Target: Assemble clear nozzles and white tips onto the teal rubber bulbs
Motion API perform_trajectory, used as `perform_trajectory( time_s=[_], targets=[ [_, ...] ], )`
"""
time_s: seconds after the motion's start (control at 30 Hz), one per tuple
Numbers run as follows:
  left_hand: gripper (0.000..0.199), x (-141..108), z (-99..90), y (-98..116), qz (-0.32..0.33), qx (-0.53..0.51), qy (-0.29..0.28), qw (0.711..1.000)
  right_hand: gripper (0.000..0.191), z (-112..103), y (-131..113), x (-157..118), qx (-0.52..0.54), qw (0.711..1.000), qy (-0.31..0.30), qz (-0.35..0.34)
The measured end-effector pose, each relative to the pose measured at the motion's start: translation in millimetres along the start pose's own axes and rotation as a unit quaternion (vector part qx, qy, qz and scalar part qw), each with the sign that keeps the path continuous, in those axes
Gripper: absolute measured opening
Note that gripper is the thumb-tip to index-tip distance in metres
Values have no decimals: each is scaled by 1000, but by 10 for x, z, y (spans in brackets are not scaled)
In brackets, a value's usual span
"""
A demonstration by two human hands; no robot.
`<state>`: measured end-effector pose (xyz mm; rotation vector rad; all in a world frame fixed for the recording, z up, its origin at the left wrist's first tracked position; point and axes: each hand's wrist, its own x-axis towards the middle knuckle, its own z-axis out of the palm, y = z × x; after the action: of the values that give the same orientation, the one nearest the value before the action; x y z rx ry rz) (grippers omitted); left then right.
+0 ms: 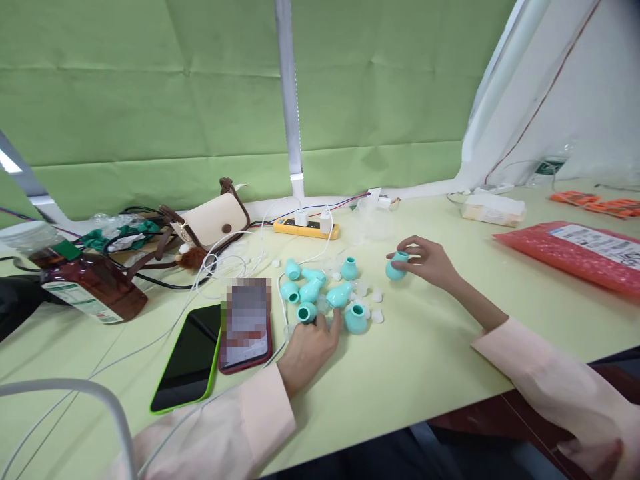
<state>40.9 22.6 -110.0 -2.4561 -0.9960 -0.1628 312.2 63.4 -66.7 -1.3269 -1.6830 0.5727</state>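
My right hand (425, 261) holds a small turquoise vase-shaped piece (396, 269) upright between thumb and fingers, to the right of the pile. My left hand (311, 348) reaches over the near edge of the pile, fingers apart and partly bent, tips at the pieces; nothing shows gripped in it. Close by its fingertips are a tipped turquoise piece (340, 295), one with its dark mouth facing me (306, 313) and an upright one (356, 320). Several more lie or stand behind. Small translucent white plugs (377, 316) are scattered among them and to their right.
Left of the pile lie a red-cased phone (246, 327) and a green-cased phone (187, 360), with white cables around them. Farther back are a bottle of dark liquid (95, 283), a cream handbag (216, 221) and a yellow power strip (305, 229). A red bubble-wrap parcel (565, 257) lies right.
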Motion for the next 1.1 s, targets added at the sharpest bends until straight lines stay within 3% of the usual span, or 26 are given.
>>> perform_trajectory(
  time_s=[0.17, 0.37, 0.53, 0.6, 0.67, 0.77, 0.83, 0.97, 1.1],
  targets=[
    [28, 62, 60, -35, -16, 9, 31, 999, 30, 258, 301, 347, -60, 998, 11, -20],
    [24, 30, 70, -65, 13, 9, 111, 994, 27, 457, 435, 427, -115, 990, 41, -64],
    [18, -58, -66, -98, 68, -43, 226, 971, 31, 392, 255, 290, -178, 970, 90, -137],
    [13, -154, -128, -18, 102, -83, 266, 955, 24, 369, 105, 200, -197, 963, 56, -178],
    [13, -284, -183, 135, 144, -142, 297, 933, 22, 385, -34, 111, -210, 953, -25, -217],
    [22, -462, -268, 373, 150, -201, 279, 927, 21, 453, -145, 31, -224, 934, -128, -246],
    [25, -513, -328, 438, 103, -267, 238, 928, 17, 488, -153, 22, -228, 928, -162, -245],
    [17, -453, -398, 310, 78, -414, 204, 884, 21, 471, -126, 48, -242, 925, -189, -226],
    [16, -388, -386, 198, 71, -378, 131, 914, 16, 394, -142, 70, -252, 922, -213, -200]
  ],
)
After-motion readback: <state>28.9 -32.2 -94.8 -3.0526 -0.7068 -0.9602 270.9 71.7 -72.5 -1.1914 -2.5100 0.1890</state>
